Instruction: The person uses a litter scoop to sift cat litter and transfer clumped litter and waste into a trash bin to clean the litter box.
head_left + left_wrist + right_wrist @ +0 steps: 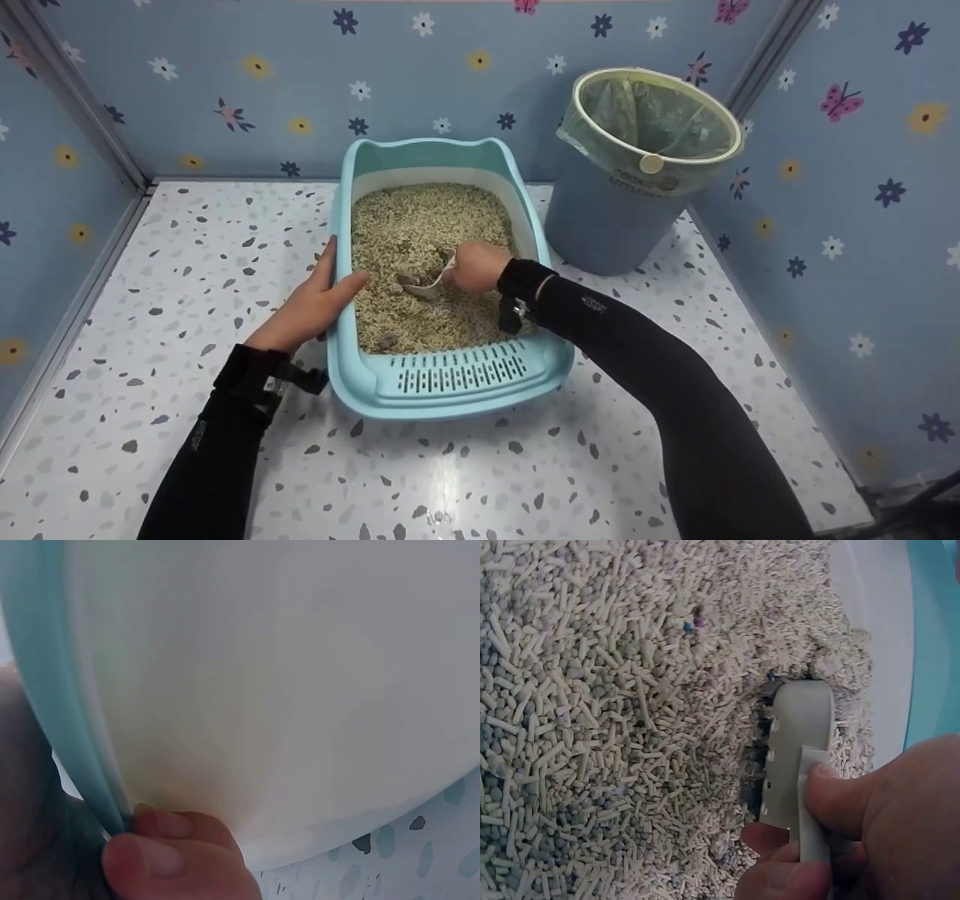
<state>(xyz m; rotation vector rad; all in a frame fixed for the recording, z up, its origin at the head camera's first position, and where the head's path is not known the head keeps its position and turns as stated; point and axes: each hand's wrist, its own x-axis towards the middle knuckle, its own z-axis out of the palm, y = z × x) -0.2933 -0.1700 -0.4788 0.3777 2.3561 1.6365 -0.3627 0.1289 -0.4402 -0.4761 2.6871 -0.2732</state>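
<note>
A light-blue litter box (457, 403) with a white inner wall stands on the floor, filled with pale pellet litter (427, 214). My left hand (307, 309) grips its left rim, thumb over the top. In the left wrist view the fingertips (161, 859) curl against the rim's underside. My right hand (480, 266) holds a light grey litter scoop (801, 716) by the handle, thumb on top. The scoop's head is partly sunk in the litter, tilted on its side, with darker clumps against it. Another dark clump (388, 341) lies near the box's front left corner.
A blue waste bin (611, 217) lined with a clear bag stands behind the box on the right. Flower-patterned walls (420, 75) enclose the back and both sides. The floor (195, 300) is white with grey speckles. The box's front ledge is slotted.
</note>
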